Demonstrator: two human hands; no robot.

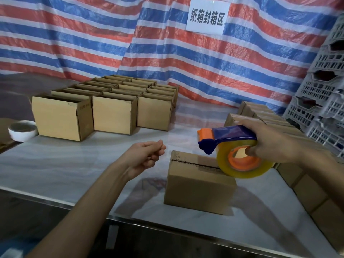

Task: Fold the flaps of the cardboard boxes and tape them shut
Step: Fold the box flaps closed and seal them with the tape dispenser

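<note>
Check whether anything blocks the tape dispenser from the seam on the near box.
Nothing visible does. The right hand holds the tape dispenser over the seam of the near box; the left hand sits left of it.

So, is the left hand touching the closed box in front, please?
No, the left hand hovers beside the box, clear of it.

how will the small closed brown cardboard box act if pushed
The small brown cardboard box probably slides easily: the pale tabletop looks glossy and the left hand is off it. Squat, so tipping seems unlikely. Its top may flex along the centre seam.
</note>
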